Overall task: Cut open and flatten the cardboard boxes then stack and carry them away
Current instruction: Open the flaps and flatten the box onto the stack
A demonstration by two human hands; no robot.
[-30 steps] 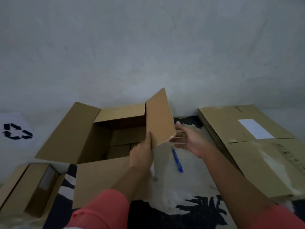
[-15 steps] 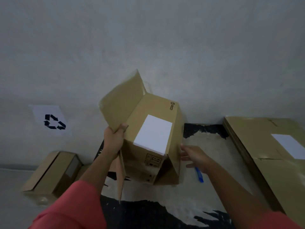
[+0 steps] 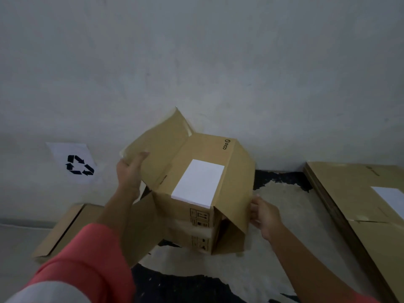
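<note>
— Where is the box [image 3: 196, 189]?

— In the middle, close to the wall [image 3: 196, 62], between the two hands. It is tipped so that a side with a white label [image 3: 199, 182] faces up, and its lower end is down at the black-and-pale mat [image 3: 284, 215]. The flaps stand open.

— And the left hand [image 3: 129, 171]?

— It grips the left flap [image 3: 159, 154] near its far corner, with the thumb laid on the face of the flap and the fingers hidden behind the edge. A pink sleeve [image 3: 87, 259] covers that arm.

— The right hand [image 3: 264, 215]?

— Its fingertips meet the lower edge of the right flap [image 3: 240, 182]. Whether they hook round the card or only touch it, I cannot tell.

— What else lies about?

— A pile of flat boxes [image 3: 349, 193] on the right, well apart from the box, the top one with a white label too. On the left there is a small box [image 3: 63, 228] on the floor beside the mat, and above it a paper recycling sign [image 3: 74, 164] on the wall.
</note>
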